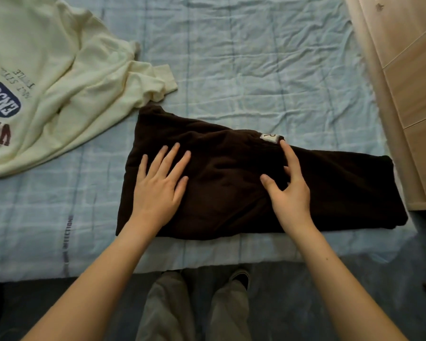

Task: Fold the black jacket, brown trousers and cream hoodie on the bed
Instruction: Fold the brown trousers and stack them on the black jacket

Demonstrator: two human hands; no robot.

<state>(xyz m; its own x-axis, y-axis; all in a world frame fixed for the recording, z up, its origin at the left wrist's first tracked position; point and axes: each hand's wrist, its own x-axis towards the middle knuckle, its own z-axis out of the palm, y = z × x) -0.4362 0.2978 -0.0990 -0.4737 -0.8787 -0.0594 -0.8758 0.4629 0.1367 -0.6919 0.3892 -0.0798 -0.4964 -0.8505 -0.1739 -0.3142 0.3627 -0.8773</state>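
Observation:
The dark brown trousers [231, 158] lie folded into a long band across the near side of the bed, a small white label at their upper edge. My left hand [161, 185] rests flat on their left part, fingers spread. My right hand [289, 188] lies on their middle, fingers apart, forefinger reaching toward the label. The cream hoodie [59, 77] with blue and brown lettering is spread unfolded at the far left, one sleeve cuff close to the trousers' upper left corner. No black jacket is in view.
The bed [244, 57] has a crumpled light blue checked sheet. A light wooden wardrobe [408, 82] stands along the right side. My legs and a shoe show on the dark floor below the bed's near edge.

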